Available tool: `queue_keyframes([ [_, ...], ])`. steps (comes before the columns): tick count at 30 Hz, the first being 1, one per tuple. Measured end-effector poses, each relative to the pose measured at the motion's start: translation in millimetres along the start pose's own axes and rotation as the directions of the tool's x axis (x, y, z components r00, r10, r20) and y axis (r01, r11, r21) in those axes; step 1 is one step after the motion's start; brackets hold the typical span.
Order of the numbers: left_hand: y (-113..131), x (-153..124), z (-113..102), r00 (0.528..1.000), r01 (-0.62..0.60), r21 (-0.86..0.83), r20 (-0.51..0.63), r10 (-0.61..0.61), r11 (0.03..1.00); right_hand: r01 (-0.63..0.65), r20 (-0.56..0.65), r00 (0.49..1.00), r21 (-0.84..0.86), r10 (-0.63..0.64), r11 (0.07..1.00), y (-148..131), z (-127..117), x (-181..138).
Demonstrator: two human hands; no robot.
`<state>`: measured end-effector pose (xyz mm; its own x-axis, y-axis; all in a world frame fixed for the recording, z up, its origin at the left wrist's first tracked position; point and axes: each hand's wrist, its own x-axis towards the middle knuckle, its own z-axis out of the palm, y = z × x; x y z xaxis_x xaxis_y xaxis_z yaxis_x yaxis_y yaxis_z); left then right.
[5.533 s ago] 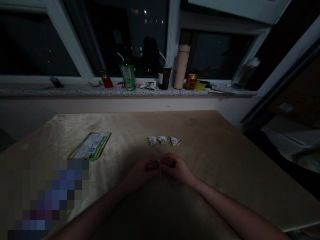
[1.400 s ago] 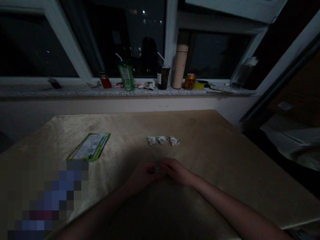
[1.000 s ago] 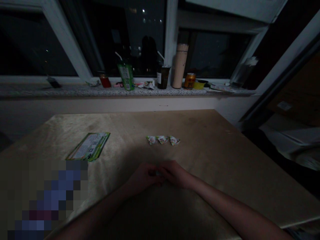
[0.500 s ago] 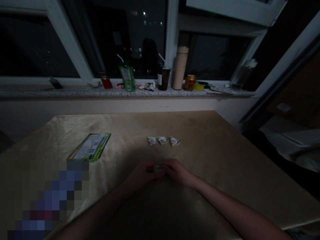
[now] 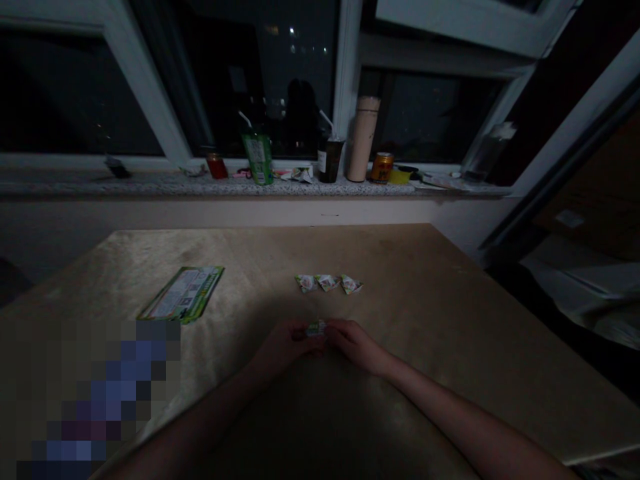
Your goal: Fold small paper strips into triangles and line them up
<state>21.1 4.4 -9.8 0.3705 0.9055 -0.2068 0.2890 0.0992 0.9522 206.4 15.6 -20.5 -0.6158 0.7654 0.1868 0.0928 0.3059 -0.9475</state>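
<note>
Pinching a small green packet (image 5: 315,328) between left hand (image 5: 286,343) and right hand (image 5: 356,343), equally near both, with long axis unclear, well in from the far edge of the table (image 5: 425,293). Facing three triangular packets (image 5: 328,283) lined parallel to that edge.

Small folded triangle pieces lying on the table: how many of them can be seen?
3, in a row on the table, beyond left hand and right hand: left piece, middle piece, right piece. The blurred patch at lower left could hide others.
</note>
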Motion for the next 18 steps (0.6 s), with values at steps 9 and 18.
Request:
queue_keyframes([
  [9, 9, -8, -1, 0.996, -0.085, 0.116, 0.0, 0.085, 0.99, -0.017, 0.053, 0.998, -0.062, 0.021, 0.998, -1, -5, -4],
  [18, 12, -14, -1, 0.977, -0.124, 0.252, -0.138, 0.163, 0.96, -0.107, -0.035, 0.992, 0.214, 0.118, 0.971, 4, 6, -3],
])
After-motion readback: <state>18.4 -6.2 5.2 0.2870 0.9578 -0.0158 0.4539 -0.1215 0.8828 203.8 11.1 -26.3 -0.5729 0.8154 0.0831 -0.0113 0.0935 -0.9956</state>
